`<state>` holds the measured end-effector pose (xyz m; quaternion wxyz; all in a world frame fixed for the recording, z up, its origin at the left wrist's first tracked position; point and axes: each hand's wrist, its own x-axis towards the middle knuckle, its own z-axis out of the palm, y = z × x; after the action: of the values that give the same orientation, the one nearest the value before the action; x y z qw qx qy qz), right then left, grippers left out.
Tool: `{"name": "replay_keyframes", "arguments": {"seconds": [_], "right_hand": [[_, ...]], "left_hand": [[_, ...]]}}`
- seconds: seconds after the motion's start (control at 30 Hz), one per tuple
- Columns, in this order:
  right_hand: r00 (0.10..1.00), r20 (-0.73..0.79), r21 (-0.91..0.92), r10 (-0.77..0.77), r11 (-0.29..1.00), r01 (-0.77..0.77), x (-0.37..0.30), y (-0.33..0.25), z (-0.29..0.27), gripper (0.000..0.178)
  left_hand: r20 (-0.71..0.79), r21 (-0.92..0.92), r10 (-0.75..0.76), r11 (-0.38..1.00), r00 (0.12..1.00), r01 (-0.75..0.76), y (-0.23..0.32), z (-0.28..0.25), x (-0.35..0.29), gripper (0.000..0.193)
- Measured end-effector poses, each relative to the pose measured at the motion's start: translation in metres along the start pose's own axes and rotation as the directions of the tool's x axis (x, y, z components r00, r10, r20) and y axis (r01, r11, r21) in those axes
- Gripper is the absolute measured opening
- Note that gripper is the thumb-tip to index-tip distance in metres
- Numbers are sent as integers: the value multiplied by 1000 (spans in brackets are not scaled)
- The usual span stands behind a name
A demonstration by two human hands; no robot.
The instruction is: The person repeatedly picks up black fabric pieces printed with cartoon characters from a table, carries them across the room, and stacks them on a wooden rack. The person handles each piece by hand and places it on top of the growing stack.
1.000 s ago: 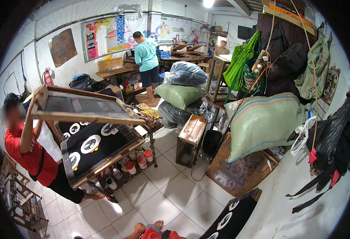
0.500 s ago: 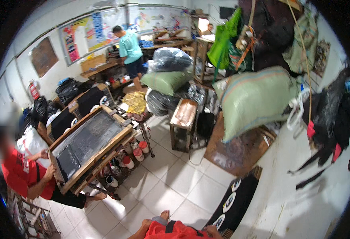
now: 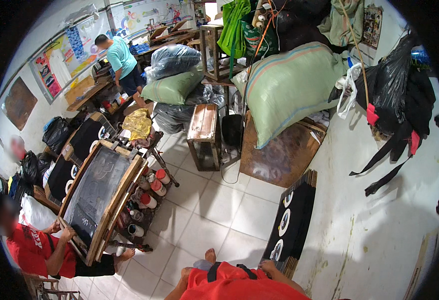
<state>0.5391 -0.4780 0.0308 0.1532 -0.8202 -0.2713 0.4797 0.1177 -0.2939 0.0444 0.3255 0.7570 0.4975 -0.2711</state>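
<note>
My left hand (image 3: 185, 273) hangs beside the hem of my red shirt (image 3: 219, 285), close to my thigh; its fingers are hard to make out. On the other side, my right hand (image 3: 267, 266) is at the near end of a stack of boards covered in black cloth (image 3: 295, 222). White round prints run along the stack. Whether that hand touches the boards or grips anything cannot be seen, as its fingers are small and partly hidden.
At left, a red-shirted co-worker holds the near end of a wooden-framed printing screen (image 3: 99, 185) on a stand. Red-lidded jars (image 3: 158, 188) sit beneath it. A brown board (image 3: 274, 155) and bulging green sack (image 3: 294, 90) lie ahead. Another person (image 3: 122, 60) stands farther back.
My view has turned right, so the room's contents sit farther left in the picture. More of my red shirt shows. The co-worker's hands stay on the screen frame.
</note>
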Motion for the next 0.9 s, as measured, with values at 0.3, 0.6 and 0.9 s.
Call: {"name": "replay_keyframes", "arguments": {"seconds": [0.3,0.6,0.9], "right_hand": [[987,31,2,160,987,-160,-21,-31,-24,29],[990,-23,63,140,988,-139,-7,-26,-23,30],[997,37,20,71,997,-72,2,-21,-22,24]], "left_hand": [[19,-28,-22,999,1000,22,-2,2,3,30],[29,-114,-70,991,997,73,-2,6,9,31],[106,149,-19,989,994,3,28,-30,-14,29]]}}
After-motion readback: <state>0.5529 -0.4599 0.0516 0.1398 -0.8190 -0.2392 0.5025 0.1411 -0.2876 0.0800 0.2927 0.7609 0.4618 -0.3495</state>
